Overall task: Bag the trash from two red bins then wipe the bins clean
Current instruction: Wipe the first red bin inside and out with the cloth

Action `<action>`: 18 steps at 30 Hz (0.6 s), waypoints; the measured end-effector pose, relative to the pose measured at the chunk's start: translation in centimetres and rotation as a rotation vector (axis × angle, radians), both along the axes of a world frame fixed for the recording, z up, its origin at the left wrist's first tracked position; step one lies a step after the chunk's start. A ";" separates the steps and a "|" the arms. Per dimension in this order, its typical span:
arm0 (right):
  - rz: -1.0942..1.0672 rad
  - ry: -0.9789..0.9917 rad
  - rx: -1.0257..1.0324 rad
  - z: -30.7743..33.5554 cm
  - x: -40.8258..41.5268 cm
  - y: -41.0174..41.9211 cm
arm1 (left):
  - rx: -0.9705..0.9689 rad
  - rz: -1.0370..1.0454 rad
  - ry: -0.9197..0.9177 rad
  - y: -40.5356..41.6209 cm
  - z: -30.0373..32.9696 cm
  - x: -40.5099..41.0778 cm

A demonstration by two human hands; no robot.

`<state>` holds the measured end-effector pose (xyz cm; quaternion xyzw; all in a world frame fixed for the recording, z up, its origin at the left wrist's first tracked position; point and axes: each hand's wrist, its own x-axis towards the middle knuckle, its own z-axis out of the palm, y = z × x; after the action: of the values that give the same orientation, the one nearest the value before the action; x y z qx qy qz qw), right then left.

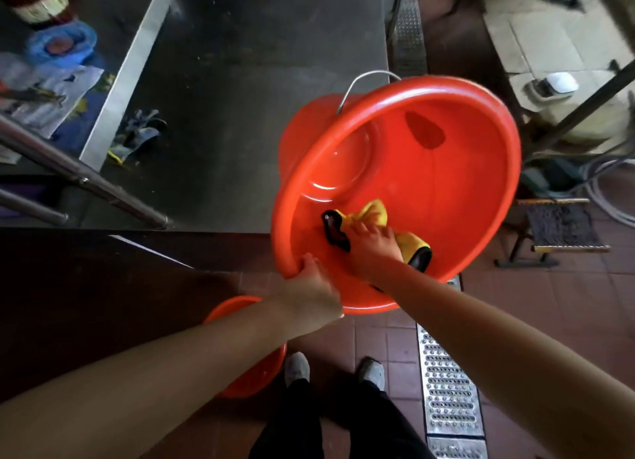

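Red bin (446, 190) tipped toward the camera at about 1 to 3 o'clock of the frame, mouth facing up and back, inside visible. Metal wire handle (364, 80) sticking up behind rim at 12 o'clock of the bin. Left hand (311, 283) gripping the near rim at about 7 o'clock of the bin, fingers curled over the edge. Right hand (372, 245) inside the bin, clenched around a yellow cloth (374, 213) with black edging, pressed on the inner wall near 6 o'clock of the bin. Cloth bunched, ends poking out on both sides of the fist. Second red bin (240, 372) low at 7 o'clock of the frame, on the tiled floor (549, 304), mostly hidden by the left forearm. Dark steel counter (257, 97) filling 11 to 12 o'clock, work gloves (137, 137) lying on it at 10 o'clock. Blue plastic bag (62, 46) and printed bags (51, 94) at far 10 o'clock, contents blurred. Metal drain grate (446, 390) at 5 o'clock. Small woven stool (560, 228) at 3 o'clock. Shoes (297, 367) at 6 o'clock, black trousers below.
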<state>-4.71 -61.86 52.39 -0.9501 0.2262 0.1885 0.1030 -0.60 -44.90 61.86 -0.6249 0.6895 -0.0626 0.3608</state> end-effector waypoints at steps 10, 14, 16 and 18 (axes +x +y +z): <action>0.021 -0.058 0.063 3.8 -10.6 3.9 | 0.091 -0.085 0.079 -0.5 0.8 -0.7; 0.037 -0.062 0.080 4.1 -10.9 3.5 | 0.077 -0.059 0.099 -0.4 0.9 -0.5; 0.037 -0.051 0.076 4.3 -10.3 3.2 | 0.064 -0.037 0.131 -0.3 0.7 -0.3; 0.045 -0.027 0.058 4.4 -9.2 2.8 | 0.076 -0.033 0.121 -0.3 0.6 -0.1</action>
<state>-13.94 -59.10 56.75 -0.9541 0.1976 0.1843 0.1291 -0.67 -45.20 62.50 -0.6019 0.7223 -0.0043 0.3407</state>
